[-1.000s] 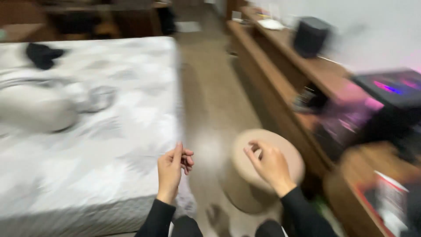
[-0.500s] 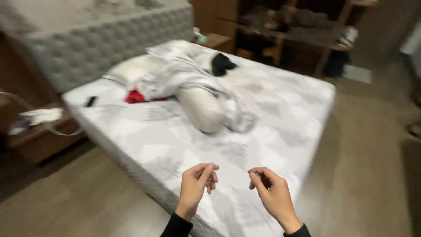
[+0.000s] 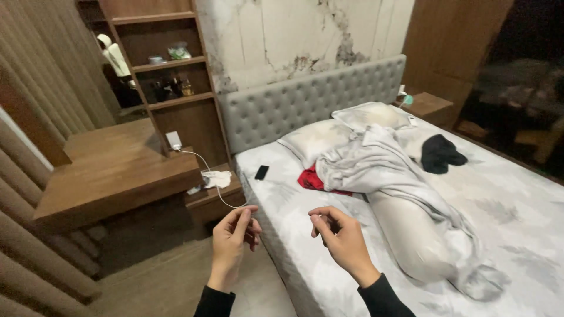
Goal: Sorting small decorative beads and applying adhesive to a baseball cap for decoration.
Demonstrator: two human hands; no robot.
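The white charging cable (image 3: 207, 170) runs from a plug on the wooden shelf unit (image 3: 170, 88) at the upper left of the frame, loops down past the low bedside surface (image 3: 211, 191), and rises toward the left hand (image 3: 234, 242) at lower centre. The left hand's thumb and forefinger are pinched together at about the point where the cable's free end arrives, so the grip looks narrow and seems closed on the cable tip, though the end itself is too small to make out for certain. The right hand (image 3: 342, 238), just to the right and a little apart, has its fingers curled in with thumb meeting fingertips; whether it holds anything I cannot tell. Both forearms come up from the bottom edge in dark sleeves, wrists bent slightly so the palms half face each other above the near corner of the bed (image 3: 517, 223). To handle a thin lead like this well, it seems wise to keep the pinch close to the end, leave slack in the loop so the plug is not tugged from the shelf, and keep it from snagging on the surface's edge. A dark phone (image 3: 261, 172) lies on the mattress at centre, near the pillows (image 3: 317, 141), with a rumpled grey blanket (image 3: 382, 170) farther right.
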